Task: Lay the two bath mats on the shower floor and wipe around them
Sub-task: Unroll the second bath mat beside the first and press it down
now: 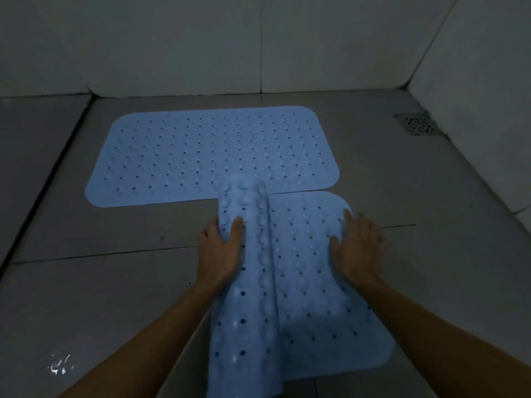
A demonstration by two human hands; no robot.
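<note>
One pale blue bath mat [212, 156] with rows of holes lies flat on the grey tiled shower floor [115, 234], near the back wall. A second blue mat [310, 282] lies in front of it, lengthwise toward me, its right part flat and its left part folded over so the suction cups face up. My left hand [219, 248] grips the folded left edge, thumb on top. My right hand [357, 245] presses flat on the mat's right side near its far corner.
A square metal drain grate [418, 124] sits in the far right corner. White tiled walls [258, 44] close the back and right. A dark groove [46, 185] runs along the floor's left side. A wet glint [59, 366] shows at lower left.
</note>
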